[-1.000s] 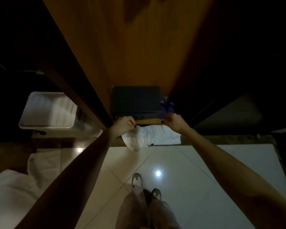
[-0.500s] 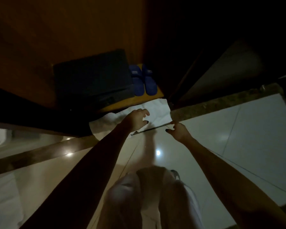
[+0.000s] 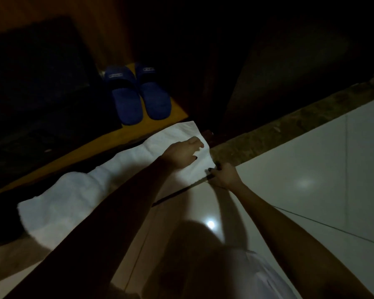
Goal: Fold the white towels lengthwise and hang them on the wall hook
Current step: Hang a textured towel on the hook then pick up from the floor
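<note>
Pale-grey floor tiles (image 3: 311,169) shine under a single reflected light, with a person's light-clothed legs (image 3: 259,275) at the bottom edge of the head view and both bare forearms reaching forward. The white towel (image 3: 78,201) lies flat on the floor, its long axis running from near left to far right, parallel to the front edge of a low wooden ledge (image 3: 160,124) and just beside it. Its far-right end is square-cornered; the near-left end is bunched and blurred. The right hand (image 3: 224,176) pinches the towel's near-right corner with curled fingers, where cloth meets bare tile. The left hand (image 3: 181,153) lies palm down on the same end, fingers bent; whether it grips the cloth cannot be told in the dim light. Open tile spreads to the right and towards the person. Beyond the towel's right end a mottled stone strip (image 3: 289,117) borders the tiles. On the ledge stand blue slippers (image 3: 138,100), toes towards the towel, beside a dark box (image 3: 41,72).
</note>
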Tool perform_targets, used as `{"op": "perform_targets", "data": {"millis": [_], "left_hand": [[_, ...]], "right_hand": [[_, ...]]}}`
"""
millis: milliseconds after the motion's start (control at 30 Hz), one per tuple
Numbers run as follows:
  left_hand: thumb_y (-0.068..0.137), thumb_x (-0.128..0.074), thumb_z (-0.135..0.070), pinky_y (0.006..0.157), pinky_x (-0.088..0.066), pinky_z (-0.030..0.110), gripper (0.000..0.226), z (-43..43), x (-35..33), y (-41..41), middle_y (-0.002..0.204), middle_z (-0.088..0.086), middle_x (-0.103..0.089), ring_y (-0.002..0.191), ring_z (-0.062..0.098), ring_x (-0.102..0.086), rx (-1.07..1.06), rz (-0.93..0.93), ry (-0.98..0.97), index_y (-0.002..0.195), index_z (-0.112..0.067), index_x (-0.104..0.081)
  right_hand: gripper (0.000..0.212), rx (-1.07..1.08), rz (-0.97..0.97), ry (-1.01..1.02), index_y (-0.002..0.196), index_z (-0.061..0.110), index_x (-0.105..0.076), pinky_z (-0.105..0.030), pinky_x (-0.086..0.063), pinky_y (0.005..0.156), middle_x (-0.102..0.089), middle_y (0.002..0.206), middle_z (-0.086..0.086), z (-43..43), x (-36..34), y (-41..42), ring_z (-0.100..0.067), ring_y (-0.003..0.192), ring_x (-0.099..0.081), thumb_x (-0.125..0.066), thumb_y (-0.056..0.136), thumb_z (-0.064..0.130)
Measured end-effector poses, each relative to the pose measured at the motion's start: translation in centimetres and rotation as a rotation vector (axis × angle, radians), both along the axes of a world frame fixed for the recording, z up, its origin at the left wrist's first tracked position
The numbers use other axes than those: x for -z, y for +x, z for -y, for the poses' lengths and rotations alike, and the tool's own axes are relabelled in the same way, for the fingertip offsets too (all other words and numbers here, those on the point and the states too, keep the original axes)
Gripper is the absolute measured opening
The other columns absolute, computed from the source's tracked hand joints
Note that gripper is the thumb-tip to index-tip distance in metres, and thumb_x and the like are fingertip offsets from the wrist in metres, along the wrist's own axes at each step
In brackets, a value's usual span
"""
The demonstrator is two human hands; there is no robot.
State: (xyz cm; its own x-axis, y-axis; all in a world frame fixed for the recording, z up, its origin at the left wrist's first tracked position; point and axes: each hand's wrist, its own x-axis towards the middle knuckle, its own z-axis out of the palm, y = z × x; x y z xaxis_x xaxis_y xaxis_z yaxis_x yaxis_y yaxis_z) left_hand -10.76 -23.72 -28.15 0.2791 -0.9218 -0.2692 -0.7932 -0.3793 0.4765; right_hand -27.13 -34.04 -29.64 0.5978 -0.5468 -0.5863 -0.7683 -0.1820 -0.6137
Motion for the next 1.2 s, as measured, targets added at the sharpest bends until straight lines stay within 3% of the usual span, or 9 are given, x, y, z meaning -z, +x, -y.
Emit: {"op": "perform_targets", "data": {"millis": [267,400,533,633,733,867,967,1067,1200], "left_hand": [[0.084,-0.069,-0.016,0.098,-0.042,0.033,0.068,5.5,6.2,2.5,0.151,0.0,-0.037,0.127,0.022,-0.049,0.222,0.133,0.043,0.144,-0.021,-0.038],[0.079,-0.073,-0.015,0.087,-0.043,0.029,0.076,7.4,6.3,2.3,0.151,-0.005,-0.037,0.128,0.019,-0.047,0.395,0.259,0.091,0.145,-0.03,-0.036],[0.084,-0.069,-0.024,0.092,-0.046,0.037,0.056,8.4,4.3,2.5,0.13,0.002,-0.05,0.116,0.022,-0.051,0.448,0.255,0.286,0.136,-0.023,-0.048],[0.085,-0.069,-0.028,0.077,-0.043,0.029,0.029,8.2,0.8,2.6,0.102,-0.002,-0.049,0.092,0.015,-0.053,0.437,0.146,0.26,0.11,-0.016,-0.061],[0.086,-0.068,-0.032,0.062,-0.034,0.021,0.017,6.0,-4.2,2.9,0.083,-0.011,-0.048,0.071,0.002,-0.046,0.344,0.035,0.154,0.087,-0.02,-0.057],[0.087,-0.068,-0.034,0.07,-0.043,0.032,0.026,0.5,-13.6,3.1,0.085,0.002,-0.059,0.076,0.013,-0.054,0.183,-0.081,0.023,0.088,-0.01,-0.06],[0.083,-0.072,-0.03,0.068,-0.041,0.028,0.016,-3.8,-23.0,2.9,0.081,-0.005,-0.055,0.075,0.005,-0.053,0.078,-0.143,-0.071,0.079,-0.023,-0.058],[0.08,-0.075,-0.031,0.068,-0.04,0.026,0.02,-7.7,-33.6,2.6,0.08,-0.007,-0.052,0.074,0.004,-0.051,-0.026,-0.166,-0.12,0.073,-0.029,-0.057],[0.076,-0.076,-0.042,0.062,-0.036,0.025,0.03,-12.1,-47.8,1.6,0.079,-0.009,-0.046,0.07,0.004,-0.045,-0.087,-0.111,-0.127,0.062,-0.038,-0.05]], "right_hand": [[0.026,0.236,0.084,-0.005,0.09,-0.006,-0.065,-0.032,-0.043,0.063,-0.066,0.084,-0.017,0.6,7.5,2.0,-0.032,0.081,-0.064,-0.066,0.088,0.021],[0.029,0.191,0.311,-0.106,0.066,0.018,-0.047,-0.02,-0.032,0.052,-0.048,0.062,0.005,-0.5,6.8,0.3,-0.006,0.056,-0.044,-0.061,0.09,0.011],[0.033,0.076,0.473,-0.185,0.073,0.03,-0.042,-0.013,-0.033,0.052,-0.046,0.064,0.013,-1.1,4.2,-1.6,0.003,0.057,-0.046,-0.053,0.096,0.009],[0.024,-0.003,0.499,-0.227,0.076,0.022,-0.046,-0.018,-0.03,0.052,-0.044,0.063,0.011,-0.7,1.1,-2.5,0.0,0.057,-0.046,-0.054,0.096,0.011],[0.021,-0.002,0.574,-0.228,0.078,0.02,-0.049,-0.024,-0.035,0.052,-0.049,0.062,0.007,-0.2,-3.9,-3.3,-0.005,0.054,-0.047,-0.055,0.096,0.011],[0.01,-0.058,0.595,-0.178,0.085,0.014,-0.057,-0.026,-0.041,0.053,-0.058,0.067,0.002,-0.5,-13.8,-3.3,-0.005,0.057,-0.051,-0.057,0.094,0.014],[0.008,-0.152,0.604,-0.153,0.087,0.015,-0.061,-0.016,-0.04,0.056,-0.058,0.069,0.007,-1.6,-22.6,-2.5,0.001,0.06,-0.051,-0.059,0.093,0.012],[0.005,-0.233,0.634,-0.115,0.089,0.018,-0.064,-0.022,-0.044,0.059,-0.064,0.075,0.0,-2.9,-32.8,-1.3,-0.001,0.064,-0.055,-0.062,0.093,0.016],[0.012,-0.401,0.63,-0.093,0.095,0.026,-0.069,-0.024,-0.051,0.07,-0.07,0.086,0.008,-4.9,-47.4,-0.1,-0.003,0.078,-0.064,-0.062,0.093,0.017]]}}
